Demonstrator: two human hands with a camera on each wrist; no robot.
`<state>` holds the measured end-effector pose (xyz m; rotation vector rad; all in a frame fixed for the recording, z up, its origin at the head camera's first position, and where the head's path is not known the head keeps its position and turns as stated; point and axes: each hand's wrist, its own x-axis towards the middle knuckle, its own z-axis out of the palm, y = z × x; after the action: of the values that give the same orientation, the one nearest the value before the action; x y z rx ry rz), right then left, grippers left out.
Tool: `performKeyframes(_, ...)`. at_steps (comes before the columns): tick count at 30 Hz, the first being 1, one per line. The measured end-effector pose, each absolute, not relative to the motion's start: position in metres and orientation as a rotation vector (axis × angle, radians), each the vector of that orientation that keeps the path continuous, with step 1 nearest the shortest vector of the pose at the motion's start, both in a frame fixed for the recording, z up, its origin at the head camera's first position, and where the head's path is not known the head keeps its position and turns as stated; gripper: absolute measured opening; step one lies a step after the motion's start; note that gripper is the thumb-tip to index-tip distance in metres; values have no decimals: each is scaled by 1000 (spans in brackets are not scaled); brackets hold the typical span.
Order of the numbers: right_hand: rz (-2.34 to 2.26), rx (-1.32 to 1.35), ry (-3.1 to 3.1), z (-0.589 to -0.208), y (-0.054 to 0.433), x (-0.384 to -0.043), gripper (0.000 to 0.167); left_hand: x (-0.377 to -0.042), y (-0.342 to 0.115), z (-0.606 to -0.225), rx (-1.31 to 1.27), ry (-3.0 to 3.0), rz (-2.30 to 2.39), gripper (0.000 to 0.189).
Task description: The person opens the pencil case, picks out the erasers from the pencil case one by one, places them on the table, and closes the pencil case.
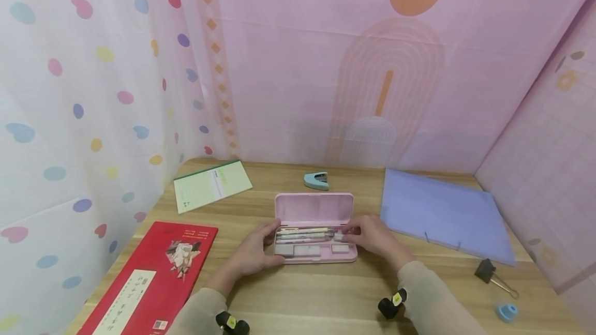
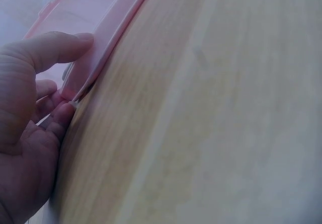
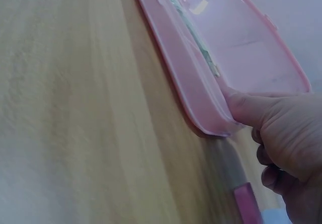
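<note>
A pink pencil case (image 1: 314,260) lies on the wooden table with its lid (image 1: 314,208) raised at the back. Several pens and pencils (image 1: 302,235) fill its rear part; in front are a grey block (image 1: 284,250) and two whitish blocks, one in the middle (image 1: 307,250) and a smaller one (image 1: 340,248) at right. My left hand (image 1: 253,248) grips the case's left end, thumb on the front wall (image 2: 93,58) and fingers round the corner. At the other end, my right hand (image 1: 372,234) holds the case with its thumb over the rim (image 3: 229,103) and its other fingers curled outside.
Behind the case sits a light blue stapler (image 1: 316,181). A pale green notepad (image 1: 213,186) and a red booklet (image 1: 153,273) lie to the left. On the right are a lavender folder (image 1: 442,213), a black binder clip (image 1: 486,271) and a small blue object (image 1: 506,312). Curtains surround the table.
</note>
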<state>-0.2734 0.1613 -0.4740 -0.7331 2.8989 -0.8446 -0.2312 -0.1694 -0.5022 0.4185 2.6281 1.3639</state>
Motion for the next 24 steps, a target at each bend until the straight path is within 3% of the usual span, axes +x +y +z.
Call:
performKeyframes(16, -719, -806, 2826, -466, 164, -280, 17, -232, -169, -502, 454, 2632, 1374, 100)
performKeyframes(24, -821, -790, 2823, -479, 165, -279, 16, -231, -169, -503, 453, 2630, 1375, 101)
